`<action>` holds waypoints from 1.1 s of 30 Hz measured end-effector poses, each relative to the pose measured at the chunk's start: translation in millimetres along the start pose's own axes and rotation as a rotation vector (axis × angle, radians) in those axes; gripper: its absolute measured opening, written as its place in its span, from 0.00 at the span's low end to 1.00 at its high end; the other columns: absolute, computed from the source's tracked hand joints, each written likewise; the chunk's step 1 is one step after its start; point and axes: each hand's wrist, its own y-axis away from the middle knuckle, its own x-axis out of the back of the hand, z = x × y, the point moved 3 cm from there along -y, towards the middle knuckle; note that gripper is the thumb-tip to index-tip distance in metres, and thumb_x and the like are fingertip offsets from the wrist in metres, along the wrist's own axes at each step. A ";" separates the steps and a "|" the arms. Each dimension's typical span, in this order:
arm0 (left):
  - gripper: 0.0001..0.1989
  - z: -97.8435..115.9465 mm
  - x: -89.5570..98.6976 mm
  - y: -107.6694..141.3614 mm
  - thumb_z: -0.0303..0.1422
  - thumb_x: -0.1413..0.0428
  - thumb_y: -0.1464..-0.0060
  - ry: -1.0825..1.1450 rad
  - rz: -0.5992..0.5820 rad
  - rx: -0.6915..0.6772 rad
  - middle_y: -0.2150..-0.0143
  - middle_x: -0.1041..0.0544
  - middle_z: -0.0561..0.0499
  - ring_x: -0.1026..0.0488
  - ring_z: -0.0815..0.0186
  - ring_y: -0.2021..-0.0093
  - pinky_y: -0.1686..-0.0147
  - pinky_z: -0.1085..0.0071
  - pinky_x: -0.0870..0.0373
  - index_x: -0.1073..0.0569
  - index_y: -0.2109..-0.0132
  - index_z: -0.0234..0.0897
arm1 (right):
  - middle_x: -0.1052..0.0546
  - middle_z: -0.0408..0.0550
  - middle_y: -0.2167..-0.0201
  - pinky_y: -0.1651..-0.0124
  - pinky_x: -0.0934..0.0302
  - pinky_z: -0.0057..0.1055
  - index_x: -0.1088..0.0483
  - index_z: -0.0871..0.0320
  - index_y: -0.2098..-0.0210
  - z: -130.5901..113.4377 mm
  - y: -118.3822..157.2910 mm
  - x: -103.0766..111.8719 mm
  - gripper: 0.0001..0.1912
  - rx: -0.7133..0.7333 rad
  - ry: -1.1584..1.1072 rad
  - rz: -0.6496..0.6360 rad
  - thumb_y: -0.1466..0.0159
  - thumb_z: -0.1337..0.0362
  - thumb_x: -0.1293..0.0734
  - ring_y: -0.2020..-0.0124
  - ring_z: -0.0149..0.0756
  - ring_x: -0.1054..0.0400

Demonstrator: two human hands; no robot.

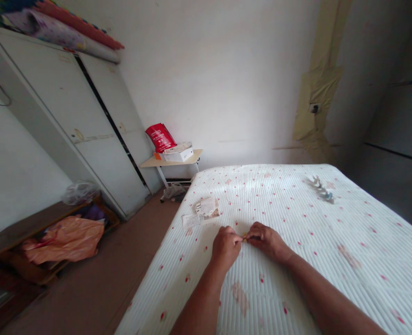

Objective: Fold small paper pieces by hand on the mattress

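Both my hands meet over the middle of the white patterned mattress. My left hand is closed in a pinch, its thumb and finger at one end of a tiny yellowish piece. From the other side my right hand pinches the same piece. It is too small for me to tell its kind. Just beyond my left hand lie printed papers, some folded or overlapping. Farther off on the right rests a row of small whitish and bluish pieces, which I cannot make out clearly.
Against the back wall a small table bears a red bag and a white box. A pale cabinet stands at left, with rolled mats on top. An orange plastic bag lies on the low wooden furniture beside it.
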 end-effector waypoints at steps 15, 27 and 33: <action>0.11 4.4 2.9 5.7 0.26 0.49 0.48 -0.080 -0.025 -0.069 0.67 0.30 0.50 0.36 0.66 0.62 0.60 0.71 0.39 0.22 0.66 0.43 | 0.26 0.45 0.68 0.62 0.42 0.24 0.24 0.55 0.67 5.4 -5.1 0.8 0.09 -0.036 -0.033 0.017 0.41 0.65 0.37 0.66 0.31 0.32; 0.14 5.0 6.1 10.7 0.25 0.50 0.48 -0.092 -0.043 -0.071 0.65 0.31 0.50 0.37 0.65 0.60 0.59 0.69 0.39 0.23 0.60 0.46 | 0.24 0.44 0.72 0.71 0.46 0.23 0.25 0.56 0.73 -0.3 -19.6 -3.2 0.07 -0.394 0.188 -0.057 0.48 0.65 0.36 0.71 0.30 0.33; 0.19 -5.5 -0.3 7.8 0.22 0.50 0.51 -0.001 -0.003 -0.075 0.65 0.29 0.52 0.37 0.67 0.61 0.59 0.71 0.38 0.24 0.58 0.49 | 0.24 0.45 0.74 0.73 0.49 0.23 0.25 0.57 0.74 -0.5 -23.4 -2.9 0.06 -0.425 0.255 -0.075 0.49 0.65 0.35 0.72 0.31 0.32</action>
